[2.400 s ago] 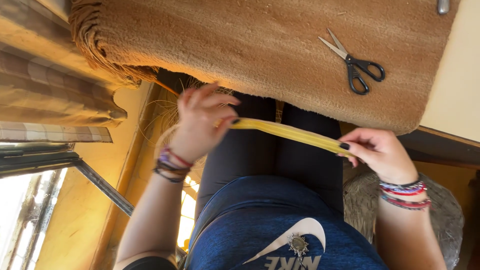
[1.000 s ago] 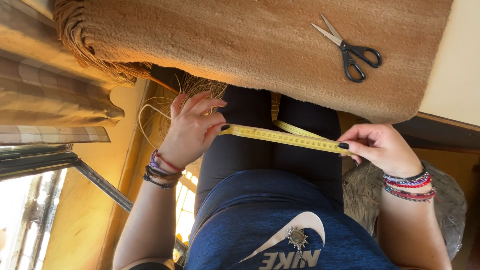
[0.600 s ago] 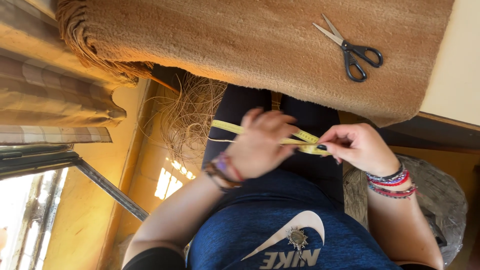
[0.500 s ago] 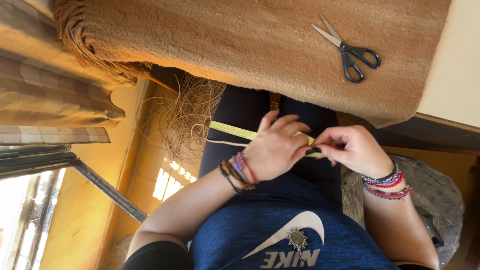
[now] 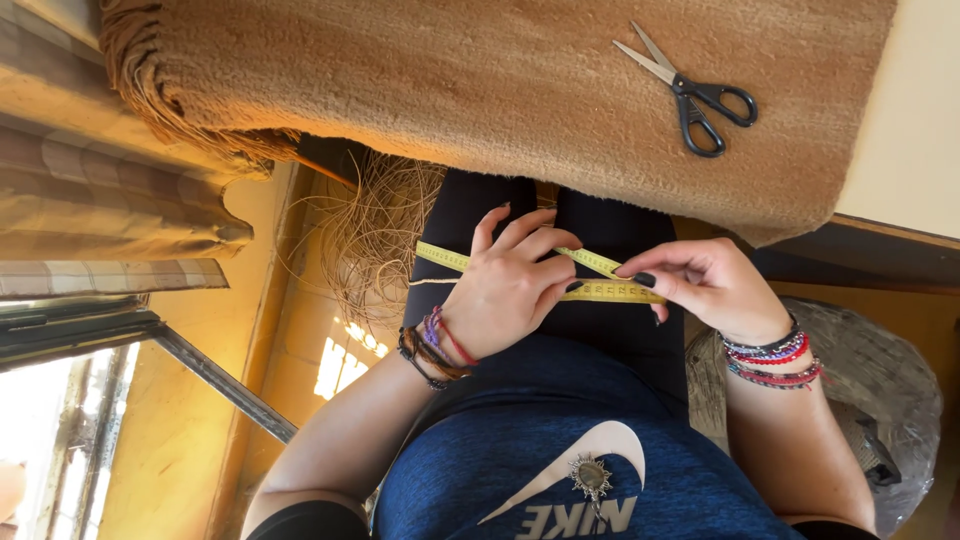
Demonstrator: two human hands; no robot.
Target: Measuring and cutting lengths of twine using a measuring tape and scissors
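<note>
A yellow measuring tape [image 5: 600, 280] lies stretched across my lap over dark trousers. My left hand [image 5: 510, 285] rests on the tape near its middle, fingers curled over it and pinching it together with a thin tan cord. My right hand [image 5: 705, 285] pinches the tape's right end between thumb and fingers. Both wrists wear several beaded bracelets. A bundle of thin tan cords [image 5: 375, 235] hangs loose to the left of my left hand.
A brown woven mat [image 5: 480, 90] with a fringed left edge covers the table ahead. Black-handled scissors [image 5: 690, 90] lie on it at the upper right. A checked curtain [image 5: 90, 220] and window frame are at the left. A woven seat [image 5: 880, 370] shows at the right.
My left hand has slid right along the tape, from its far left end to near my right hand. The tape now lies lower across my lap, and the loose cords have come into view.
</note>
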